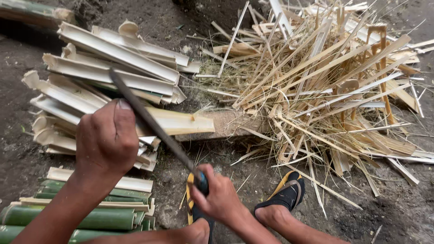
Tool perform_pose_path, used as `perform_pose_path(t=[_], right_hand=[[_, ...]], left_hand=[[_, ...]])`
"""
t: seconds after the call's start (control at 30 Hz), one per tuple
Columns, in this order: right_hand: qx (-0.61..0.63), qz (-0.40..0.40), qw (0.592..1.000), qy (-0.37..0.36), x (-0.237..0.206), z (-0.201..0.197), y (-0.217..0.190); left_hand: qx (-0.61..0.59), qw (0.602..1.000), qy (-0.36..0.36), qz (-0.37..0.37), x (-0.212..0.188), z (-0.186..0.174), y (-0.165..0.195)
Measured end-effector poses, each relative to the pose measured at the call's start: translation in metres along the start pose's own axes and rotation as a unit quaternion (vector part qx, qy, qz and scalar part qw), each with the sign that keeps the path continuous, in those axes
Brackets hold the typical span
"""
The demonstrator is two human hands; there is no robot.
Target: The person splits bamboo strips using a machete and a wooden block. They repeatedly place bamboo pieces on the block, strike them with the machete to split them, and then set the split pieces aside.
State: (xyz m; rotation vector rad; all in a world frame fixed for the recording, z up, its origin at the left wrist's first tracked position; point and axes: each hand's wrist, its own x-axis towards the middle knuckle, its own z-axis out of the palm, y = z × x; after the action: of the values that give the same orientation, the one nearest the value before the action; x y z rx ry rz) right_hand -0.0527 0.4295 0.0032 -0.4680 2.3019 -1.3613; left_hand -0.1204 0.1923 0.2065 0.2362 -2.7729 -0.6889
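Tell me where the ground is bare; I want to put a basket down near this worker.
Bare dirt lies lower right, between the sandalled foot and the splinter pile, and a strip upper left beyond the split bamboo. Crowded: the left hand and right hand hold the blade over the slats; green bamboo fills lower left.

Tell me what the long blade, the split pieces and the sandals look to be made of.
Blade: dark, dull metal, likely steel. Split pieces: bamboo, pale inside, green skin on the lower stack. Sandals: black with yellow edging, probably rubber or foam.
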Motion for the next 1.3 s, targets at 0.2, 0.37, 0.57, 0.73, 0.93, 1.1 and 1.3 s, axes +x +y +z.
perform_pose_path(t=[0.2,0.37,0.57,0.73,0.93,1.1,1.3], right_hand=[[0.037,0.254,0.965,0.059,0.062,-0.015,0.049],[0.036,0.117,0.992,0.042,0.021,-0.01,0.042],[0.055,0.146,0.984,0.089,0.044,0.001,0.051],[-0.026,0.205,0.977,0.046,0.037,-0.001,0.102],[-0.043,0.104,0.99,0.088,-0.005,0.013,0.103],[-0.016,0.246,0.969,0.019,-0.008,-0.002,0.121],[-0.083,0.169,0.981,0.055,-0.022,-0.008,0.138]], left_hand=[[0.002,1.0,0.002,0.001,0.003,-0.006,-0.007],[-0.007,1.0,-0.007,0.005,0.015,0.001,-0.02],[-0.037,0.998,0.029,0.044,0.013,0.001,-0.055],[-0.063,0.969,0.183,0.151,-0.026,0.008,-0.05],[-0.42,0.879,0.204,0.099,-0.078,0.045,-0.022],[-0.482,0.851,0.166,0.127,-0.078,0.041,-0.019],[-0.541,0.811,0.191,0.115,-0.07,0.035,-0.018]])
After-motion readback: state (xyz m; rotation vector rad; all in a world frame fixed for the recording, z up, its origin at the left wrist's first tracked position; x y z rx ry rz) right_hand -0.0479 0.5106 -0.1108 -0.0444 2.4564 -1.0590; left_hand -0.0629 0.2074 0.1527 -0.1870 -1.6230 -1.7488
